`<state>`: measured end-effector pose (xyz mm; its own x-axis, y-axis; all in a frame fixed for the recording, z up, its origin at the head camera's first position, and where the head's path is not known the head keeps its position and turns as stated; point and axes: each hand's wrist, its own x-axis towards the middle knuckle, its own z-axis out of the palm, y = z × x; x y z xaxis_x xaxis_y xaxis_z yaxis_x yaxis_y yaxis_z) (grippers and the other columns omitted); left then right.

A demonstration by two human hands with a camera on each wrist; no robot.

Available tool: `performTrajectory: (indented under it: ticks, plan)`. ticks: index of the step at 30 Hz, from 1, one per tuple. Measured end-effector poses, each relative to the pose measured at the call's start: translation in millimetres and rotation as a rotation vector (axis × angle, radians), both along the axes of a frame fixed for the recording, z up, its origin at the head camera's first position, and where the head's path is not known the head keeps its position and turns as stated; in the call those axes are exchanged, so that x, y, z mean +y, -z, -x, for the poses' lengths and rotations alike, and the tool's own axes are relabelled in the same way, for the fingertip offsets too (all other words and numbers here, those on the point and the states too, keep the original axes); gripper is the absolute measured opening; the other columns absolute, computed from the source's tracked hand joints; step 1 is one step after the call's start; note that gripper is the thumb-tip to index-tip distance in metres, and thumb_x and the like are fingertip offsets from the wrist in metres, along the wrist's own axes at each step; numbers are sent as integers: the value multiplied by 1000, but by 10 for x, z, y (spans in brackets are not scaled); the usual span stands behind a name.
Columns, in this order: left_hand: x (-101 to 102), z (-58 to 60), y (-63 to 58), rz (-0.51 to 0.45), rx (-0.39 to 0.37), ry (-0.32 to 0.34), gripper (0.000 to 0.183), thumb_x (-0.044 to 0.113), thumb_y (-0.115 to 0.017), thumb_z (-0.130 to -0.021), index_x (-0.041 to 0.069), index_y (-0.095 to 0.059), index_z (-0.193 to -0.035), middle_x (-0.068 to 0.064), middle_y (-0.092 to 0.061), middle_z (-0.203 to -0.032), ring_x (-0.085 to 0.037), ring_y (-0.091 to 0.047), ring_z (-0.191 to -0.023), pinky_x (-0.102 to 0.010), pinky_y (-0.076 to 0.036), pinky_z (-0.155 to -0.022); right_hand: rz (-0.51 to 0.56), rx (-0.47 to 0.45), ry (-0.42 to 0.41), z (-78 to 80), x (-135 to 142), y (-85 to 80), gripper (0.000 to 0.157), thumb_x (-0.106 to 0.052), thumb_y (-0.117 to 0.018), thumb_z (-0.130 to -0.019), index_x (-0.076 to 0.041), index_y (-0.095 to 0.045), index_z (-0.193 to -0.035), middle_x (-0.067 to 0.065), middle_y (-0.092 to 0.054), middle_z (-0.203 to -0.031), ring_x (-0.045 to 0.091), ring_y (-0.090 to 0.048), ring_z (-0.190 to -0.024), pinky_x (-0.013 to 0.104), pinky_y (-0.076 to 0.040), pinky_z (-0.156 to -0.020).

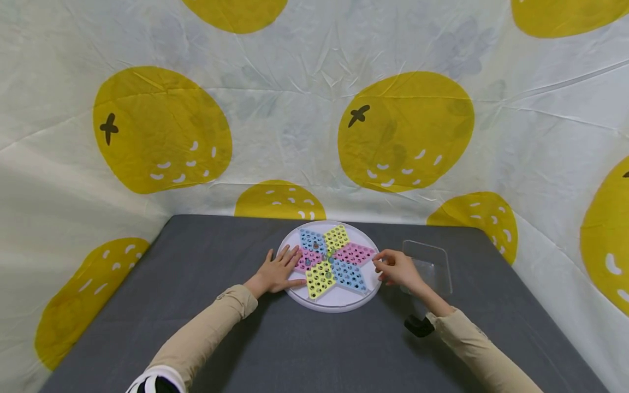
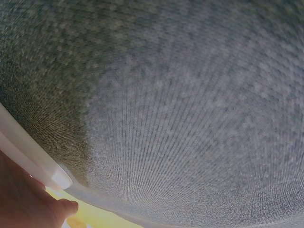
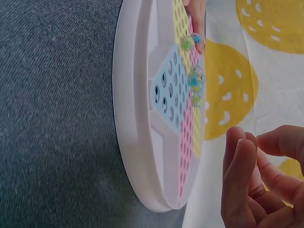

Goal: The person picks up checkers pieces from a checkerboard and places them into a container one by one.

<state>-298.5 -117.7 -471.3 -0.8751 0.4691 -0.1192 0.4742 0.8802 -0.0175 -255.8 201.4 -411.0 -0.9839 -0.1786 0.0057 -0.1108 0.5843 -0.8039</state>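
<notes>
A round white Chinese checkers board (image 1: pixel 339 307) bears a star of yellow, pink and blue dimpled points. Clear marbles with coloured swirls (image 3: pixel 187 43) sit on it, several near the middle. My left hand (image 1: pixel 276 272) lies flat over the board's left edge with fingers spread; in the left wrist view its thumb (image 2: pixel 66 207) shows beside the white rim. Just off the right rim, my right hand (image 1: pixel 397 267) hangs raised, thumb and index finger brought close together. No marble shows at these fingertips (image 3: pixel 240 137), and I cannot tell whether they hide one.
A clear plastic box (image 1: pixel 446 273) stands right of the board, partly behind my right hand. Dark grey cloth (image 1: pixel 314 355) covers the table. Behind it hangs a white curtain (image 1: pixel 290 125) with big yellow fruit prints. A black strap (image 1: pixel 419 326) sits at my right wrist.
</notes>
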Motion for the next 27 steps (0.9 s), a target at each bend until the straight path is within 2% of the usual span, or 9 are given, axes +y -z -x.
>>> performTrajectory:
  ticks: [8,13,23,27]
  plan:
    - [5,2,-6,-5,-3,-1,85,70,-32,-81,19,-9,-145,3,-4,-152,-21,-4,-140,-56,-11,-106,-17,-18,-34,71,-121,69,22,-13,-56,-86,3,-59,-102,15,-65,-74,19,-64,-58,41,-51,-51]
    - [2,4,-1,8,-2,-3,85,71,-30,-81,20,-7,-145,3,-2,-152,-21,-3,-140,-56,-11,-107,-20,-20,-51,83,-213,98,22,-13,-57,-85,3,-60,-100,15,-65,-74,19,-64,-56,42,-51,-51]
    - [-6,-5,-10,1,1,7,83,69,-31,-82,20,-7,-145,4,-4,-152,-21,-3,-140,-56,-10,-107,-16,-27,-88,127,-368,201,22,-14,-57,-85,2,-61,-100,19,-65,-76,19,-63,-56,35,-50,-46]
    - [-5,-2,-3,-5,3,8,83,69,-31,-82,20,-8,-145,4,-5,-152,-21,-4,-140,-56,-10,-107,14,-2,-136,133,-414,210,21,-16,-57,-85,2,-61,-97,16,-64,-72,18,-62,-54,33,-49,-44]
